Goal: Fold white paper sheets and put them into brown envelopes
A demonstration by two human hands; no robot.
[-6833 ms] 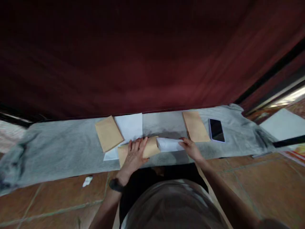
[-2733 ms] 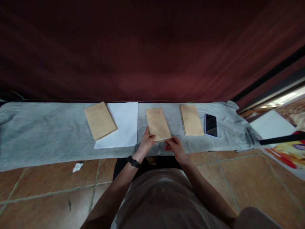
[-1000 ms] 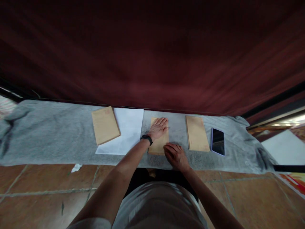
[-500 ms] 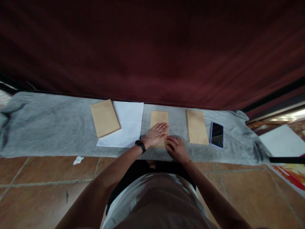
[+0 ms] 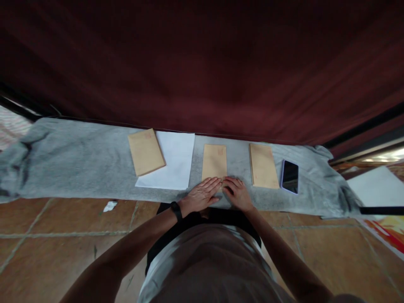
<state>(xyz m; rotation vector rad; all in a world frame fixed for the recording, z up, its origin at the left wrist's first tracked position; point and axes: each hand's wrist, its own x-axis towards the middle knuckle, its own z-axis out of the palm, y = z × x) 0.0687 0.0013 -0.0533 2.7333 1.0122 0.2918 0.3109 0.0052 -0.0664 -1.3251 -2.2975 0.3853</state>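
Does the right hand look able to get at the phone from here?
Probably yes: nothing covers the phone, and the right hand is on its side of the middle brown envelope. Only the flat right-hand brown stack lies partly between.

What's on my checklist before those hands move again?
1. Middle rectangular brown paper packet lying on the grey cloth: ok.
2. Bare left hand touching the packet's near end: ok.
3. Bare right hand there too: ok.
4. Near edge neatly folded: cannot tell, the hands cover it.
5. White paper sheet uncovered: not ok, the left brown paper packet overlaps it.
6. Lilac-edged black phone apart from both hands: ok.
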